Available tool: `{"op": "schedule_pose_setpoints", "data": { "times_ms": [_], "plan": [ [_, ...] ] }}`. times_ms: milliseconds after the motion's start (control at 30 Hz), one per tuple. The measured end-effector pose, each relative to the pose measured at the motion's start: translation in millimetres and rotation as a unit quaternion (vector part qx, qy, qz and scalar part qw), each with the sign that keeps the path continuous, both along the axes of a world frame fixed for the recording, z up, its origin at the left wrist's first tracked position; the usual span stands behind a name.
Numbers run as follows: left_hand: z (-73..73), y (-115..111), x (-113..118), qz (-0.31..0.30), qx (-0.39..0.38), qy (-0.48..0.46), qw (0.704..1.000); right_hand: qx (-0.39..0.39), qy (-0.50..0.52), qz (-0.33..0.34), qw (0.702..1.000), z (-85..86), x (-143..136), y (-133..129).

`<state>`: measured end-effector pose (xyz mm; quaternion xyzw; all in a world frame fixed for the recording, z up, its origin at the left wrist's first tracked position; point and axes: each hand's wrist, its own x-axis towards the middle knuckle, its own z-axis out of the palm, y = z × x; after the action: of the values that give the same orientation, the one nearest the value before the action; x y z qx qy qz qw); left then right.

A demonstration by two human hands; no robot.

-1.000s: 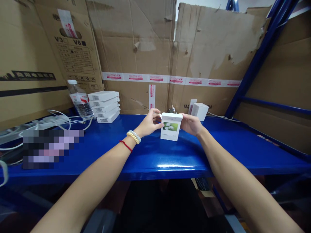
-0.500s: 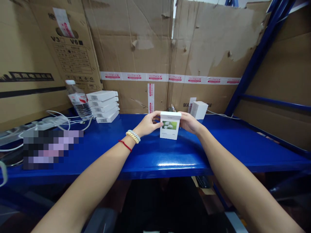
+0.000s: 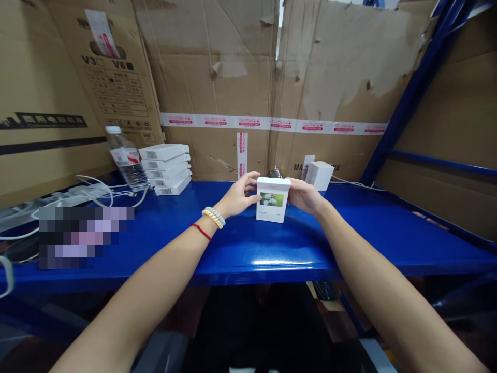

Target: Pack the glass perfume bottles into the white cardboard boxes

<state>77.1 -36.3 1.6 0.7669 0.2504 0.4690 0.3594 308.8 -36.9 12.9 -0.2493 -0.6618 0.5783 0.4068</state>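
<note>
A small white box (image 3: 271, 212) with a picture of white flowers on green stands upright on the blue table (image 3: 248, 243), between my hands. My left hand (image 3: 241, 197) is at its left side, thumb on the front edge and the other fingers curved behind. Against the box's right side rests my right hand (image 3: 305, 196), its fingers partly hidden behind the box. Both hands hold the box together. A shiny metal object (image 3: 275, 172) shows partly behind the box.
Several white boxes (image 3: 165, 168) are stacked at the back left beside a water bottle (image 3: 126, 158). White cables and a power strip (image 3: 73, 199) lie on the left, near a pixelated patch. Another white box (image 3: 319, 176) stands back right. Cardboard (image 3: 217, 88) lines the back.
The fingers of my left hand have lifted slightly at the top of the box. The box stays in nearly the same place; the view has shifted very slightly.
</note>
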Motion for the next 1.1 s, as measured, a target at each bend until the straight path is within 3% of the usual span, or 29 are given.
{"op": "schedule_pose_setpoints", "data": {
  "times_ms": [167,333,500,700,800,900,1100],
  "plan": [
    [0.0,1,0,-0.014,-0.004,-0.005,1.000,-0.032,0.039,-0.010,0.999,2.9,1,-5],
    [-1.3,5,-1,-0.011,-0.022,-0.020,0.999,-0.037,0.054,0.020,0.998,3.9,2,-6],
    [-5.0,13,-6,0.027,-0.007,-0.018,0.999,-0.028,0.036,0.039,0.998,4.1,3,-7],
    [-2.5,9,-6,0.085,0.023,0.015,0.996,-0.010,0.012,0.012,1.000,2.2,3,-6],
    [-1.1,5,-2,0.113,-0.009,0.013,0.993,0.017,-0.021,0.010,1.000,1.9,1,-7],
    [0.3,2,3,0.078,-0.052,-0.004,0.996,0.035,-0.037,0.031,0.998,2.1,-3,-9],
    [4.2,-1,2,-0.011,-0.050,-0.011,0.999,0.029,-0.009,0.109,0.994,4.5,-5,-13]
  ]
}}
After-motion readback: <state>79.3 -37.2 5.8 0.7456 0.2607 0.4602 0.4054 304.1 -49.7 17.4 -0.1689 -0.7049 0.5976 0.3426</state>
